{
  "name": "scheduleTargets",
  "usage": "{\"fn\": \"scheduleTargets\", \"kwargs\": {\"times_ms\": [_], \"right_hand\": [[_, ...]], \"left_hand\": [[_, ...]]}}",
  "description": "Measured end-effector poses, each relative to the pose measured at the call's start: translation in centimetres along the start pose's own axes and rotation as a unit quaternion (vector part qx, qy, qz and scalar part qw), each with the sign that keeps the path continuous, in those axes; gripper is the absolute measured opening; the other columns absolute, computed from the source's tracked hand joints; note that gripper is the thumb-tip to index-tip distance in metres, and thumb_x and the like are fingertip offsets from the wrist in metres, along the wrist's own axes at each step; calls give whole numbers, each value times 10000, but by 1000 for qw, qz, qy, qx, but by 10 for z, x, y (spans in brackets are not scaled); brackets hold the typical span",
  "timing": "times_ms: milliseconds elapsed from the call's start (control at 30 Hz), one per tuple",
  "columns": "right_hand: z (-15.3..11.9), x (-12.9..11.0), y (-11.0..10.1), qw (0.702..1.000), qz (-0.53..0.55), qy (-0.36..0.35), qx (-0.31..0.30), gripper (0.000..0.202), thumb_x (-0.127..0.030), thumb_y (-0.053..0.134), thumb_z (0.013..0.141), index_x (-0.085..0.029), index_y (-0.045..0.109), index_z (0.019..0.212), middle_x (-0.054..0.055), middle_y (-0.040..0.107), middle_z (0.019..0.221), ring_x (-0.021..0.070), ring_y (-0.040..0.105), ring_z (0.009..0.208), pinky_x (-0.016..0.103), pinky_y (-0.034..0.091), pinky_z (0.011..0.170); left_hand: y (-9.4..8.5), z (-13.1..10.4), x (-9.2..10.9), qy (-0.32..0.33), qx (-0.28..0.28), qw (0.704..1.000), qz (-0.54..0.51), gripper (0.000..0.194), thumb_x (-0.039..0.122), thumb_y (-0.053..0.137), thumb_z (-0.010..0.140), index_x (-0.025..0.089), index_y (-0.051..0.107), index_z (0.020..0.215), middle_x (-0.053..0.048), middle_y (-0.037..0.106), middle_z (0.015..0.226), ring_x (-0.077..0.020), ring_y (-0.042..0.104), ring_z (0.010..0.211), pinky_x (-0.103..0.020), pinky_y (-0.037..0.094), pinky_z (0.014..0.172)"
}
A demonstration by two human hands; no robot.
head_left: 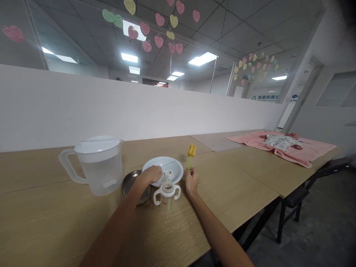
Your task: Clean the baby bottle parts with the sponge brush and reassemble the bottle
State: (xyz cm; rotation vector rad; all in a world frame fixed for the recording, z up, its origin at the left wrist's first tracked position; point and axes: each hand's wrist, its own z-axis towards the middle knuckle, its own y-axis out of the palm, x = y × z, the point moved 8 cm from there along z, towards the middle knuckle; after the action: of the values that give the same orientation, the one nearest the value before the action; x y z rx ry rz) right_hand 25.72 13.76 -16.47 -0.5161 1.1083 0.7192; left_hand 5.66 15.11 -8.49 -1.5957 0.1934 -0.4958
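Observation:
My right hand [191, 181] grips the green handle of a bottle brush [191, 151], its yellow sponge head pointing up. My left hand [154, 173] is closed over the left side of a white bowl [178, 168]; what its fingers hold is hidden. A thin line shows across the bowl just beyond these fingers. Inside the bowl lies a small white ring-shaped bottle part [168, 173]. Between my forearms stands an open clear baby bottle [166, 202] with two white side handles. Under my left wrist, a round metal dish [128, 185] is partly covered by my arm.
A lidded clear plastic pitcher [102, 168] stands left of the metal dish. Farther right, a baby-like figure [279, 141] in patterned clothing lies on a pink towel [319, 149]. A low white wall [116, 107] borders the table's back; a dark stool [296, 198] stands at right.

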Motion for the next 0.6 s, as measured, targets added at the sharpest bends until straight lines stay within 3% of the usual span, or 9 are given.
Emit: {"fn": "scheduleTargets", "kwargs": {"times_ms": [133, 367, 600], "right_hand": [[0, 0, 0, 1000, -2, 4, 1, 329, -446, 439, 766, -162, 601, 807, -15, 545, 588, 147, 460, 546, 245, 323, 552], [-1, -3, -2, 1000, -7, 9, 1, 338, -448, 437, 769, -158, 600, 827, -35, 497, 566, 141, 439, 539, 240, 308, 543], [-5, -12, -11, 999, -34, -2, 32, 313, -446, 395, 792, -183, 565, 810, -18, 529, 633, 161, 482, 610, 248, 320, 591]], "left_hand": [[-1, -3, -3, -23, -21, 999, 29, 248, 181, 508, 727, 122, 701, 871, -170, 708, 955, -254, 651, 859, -274, 446, 678], [4, -10, 10, -41, -50, 997, 36, 197, 216, 615, 629, 114, 713, 767, -177, 716, 820, -271, 664, 750, -283, 451, 612], [-19, -10, 6, -35, 18, 999, -20, 122, 166, 579, 644, 147, 694, 679, -134, 717, 800, -249, 655, 780, -278, 437, 650]]}}
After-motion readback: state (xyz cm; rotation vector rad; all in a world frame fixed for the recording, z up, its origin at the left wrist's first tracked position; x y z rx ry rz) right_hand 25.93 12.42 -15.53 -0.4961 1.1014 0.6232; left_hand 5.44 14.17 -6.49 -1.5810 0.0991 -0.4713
